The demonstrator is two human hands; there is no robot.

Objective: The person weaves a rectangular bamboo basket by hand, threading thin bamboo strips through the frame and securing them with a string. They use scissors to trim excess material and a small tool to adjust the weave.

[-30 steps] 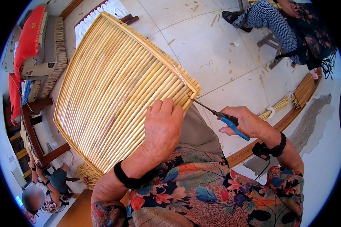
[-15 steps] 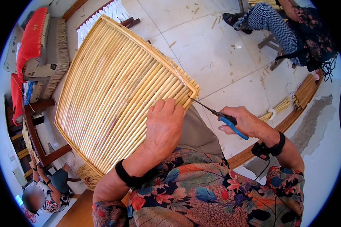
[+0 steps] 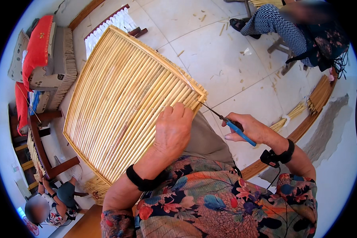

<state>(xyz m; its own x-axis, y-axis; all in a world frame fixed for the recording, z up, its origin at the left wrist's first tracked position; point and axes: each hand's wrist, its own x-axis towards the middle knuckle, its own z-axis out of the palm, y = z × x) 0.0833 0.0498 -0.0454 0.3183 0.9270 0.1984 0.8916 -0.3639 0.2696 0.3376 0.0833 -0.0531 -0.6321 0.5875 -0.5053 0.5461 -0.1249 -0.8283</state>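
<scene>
A large panel of pale reed stalks (image 3: pixel 119 95), tied side by side within a thin frame, lies tilted across my lap. My left hand (image 3: pixel 173 126) grips its near edge close to the right corner, fingers curled over the stalks. In my right hand (image 3: pixel 248 129) is a pair of scissors (image 3: pixel 235 125) with blue handles and dark, narrow blades. The blade tips touch the panel's corner, by the end of the edge strip (image 3: pixel 202 97). Whether anything sits between the blades is too small to tell.
Reed scraps (image 3: pixel 221 29) litter the tiled floor. Reed bundles (image 3: pixel 318 95) lie along the wall at right. A person on a stool (image 3: pixel 279 47) sits at far right, another person (image 3: pixel 59 202) at lower left beside a wooden frame (image 3: pixel 63 167). A sofa with a red cover (image 3: pixel 38 51) stands at left.
The view has shifted slightly, so the panel and room appear a little lower and farther right. Both hands keep their holds, and the scissor tips stay at the corner.
</scene>
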